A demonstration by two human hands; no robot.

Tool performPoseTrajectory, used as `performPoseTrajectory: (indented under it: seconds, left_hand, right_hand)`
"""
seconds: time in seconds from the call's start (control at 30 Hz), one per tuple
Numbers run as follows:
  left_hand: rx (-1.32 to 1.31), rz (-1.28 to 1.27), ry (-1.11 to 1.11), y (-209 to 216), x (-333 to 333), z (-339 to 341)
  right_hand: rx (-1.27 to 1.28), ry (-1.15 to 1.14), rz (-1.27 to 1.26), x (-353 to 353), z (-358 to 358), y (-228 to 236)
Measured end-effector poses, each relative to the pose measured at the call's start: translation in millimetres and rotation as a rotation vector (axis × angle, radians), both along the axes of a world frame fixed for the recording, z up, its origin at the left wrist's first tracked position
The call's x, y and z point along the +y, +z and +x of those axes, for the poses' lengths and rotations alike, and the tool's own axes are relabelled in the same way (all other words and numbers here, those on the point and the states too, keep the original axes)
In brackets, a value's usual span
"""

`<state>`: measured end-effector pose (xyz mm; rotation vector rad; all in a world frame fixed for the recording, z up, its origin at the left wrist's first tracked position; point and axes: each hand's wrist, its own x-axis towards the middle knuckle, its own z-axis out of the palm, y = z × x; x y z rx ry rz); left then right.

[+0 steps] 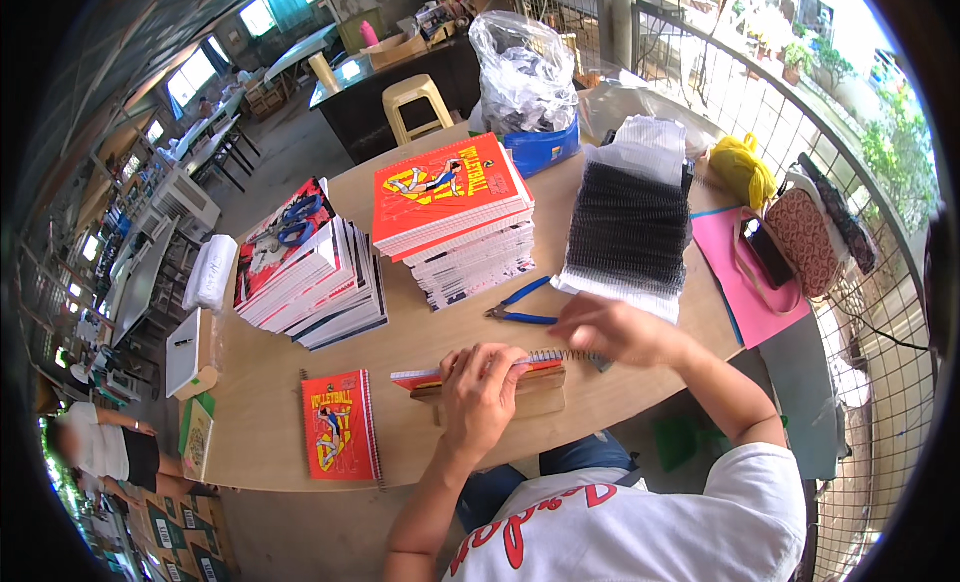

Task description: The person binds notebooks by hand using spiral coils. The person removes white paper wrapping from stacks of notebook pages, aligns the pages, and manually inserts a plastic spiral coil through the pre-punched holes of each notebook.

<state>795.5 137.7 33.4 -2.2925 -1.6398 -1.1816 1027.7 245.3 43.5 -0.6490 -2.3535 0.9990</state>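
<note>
My left hand is closed over the top of a red-covered notebook, pressing it against a wooden block. A dark spiral coil runs along the notebook's upper edge and sticks out past its right end. Just above that loose end is my right hand, its fingers bent and smeared by motion. Blue-handled cutting pliers lie beyond the notebook, near my right fingertips. A bound red notebook with a volleyball player on its cover lies flat to the left.
Farther back stand a tall stack of red notebooks and a leaning stack with blue-handled scissors on it. Black coils pile at right, near a pink sheet and a pouch. Another person is at far left.
</note>
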Motion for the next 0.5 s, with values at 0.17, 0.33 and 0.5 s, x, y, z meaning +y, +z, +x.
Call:
performPoseTrajectory:
  seconds: [0.17,0.33,0.5]
  left_hand:
    - [-0.005,-0.002,0.002,1,3,-1]
    - [-0.003,-0.009,0.010,1,2,0]
    - [-0.010,-0.028,0.013,1,3,1]
  right_hand:
    - [-0.103,-0.167,0.398,-32,-15,28]
    - [-0.255,-0.178,0.270,-34,-7,20]
    - [-0.139,-0.157,0.192,-34,-5,27]
